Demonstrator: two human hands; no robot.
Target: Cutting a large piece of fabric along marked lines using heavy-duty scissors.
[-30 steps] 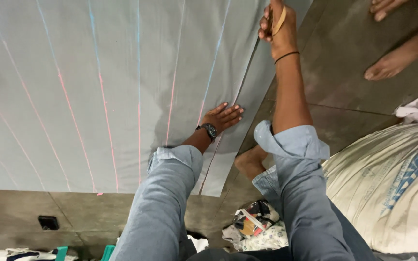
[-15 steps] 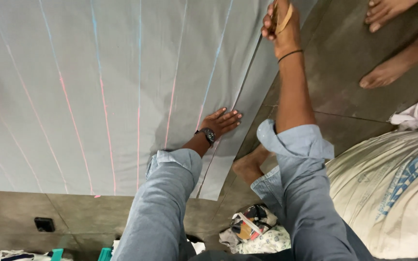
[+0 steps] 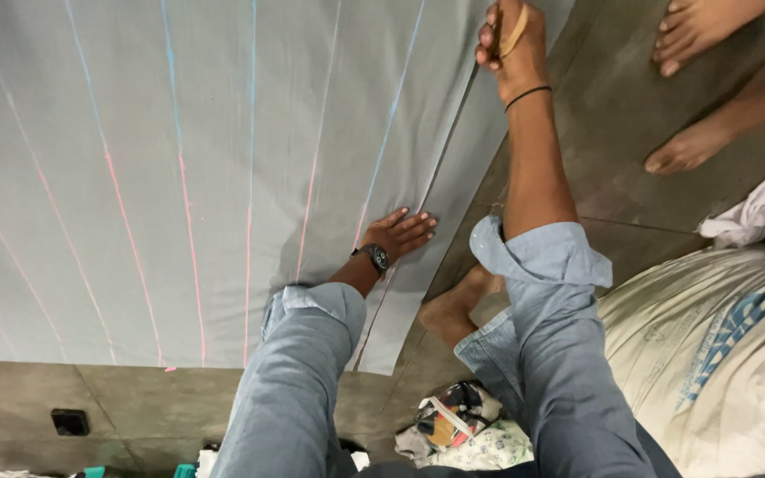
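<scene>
Your left hand (image 3: 403, 233) lies flat, fingers released, on the grey cloth (image 3: 179, 177). Your right hand (image 3: 515, 44), stretched far ahead, grasps a tan stick (image 3: 514, 32) at the cloth's edge.

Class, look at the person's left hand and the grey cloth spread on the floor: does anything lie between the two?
Nothing visible does. The left hand lies flat on the grey cloth, fingers spread, beside a long dark line near the cloth's edge. The right hand grips a tan, strip-like tool farther along that line.

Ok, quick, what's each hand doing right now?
Left hand: open, flat on the grey cloth.
Right hand: closed around a tan stick-like tool.
</scene>
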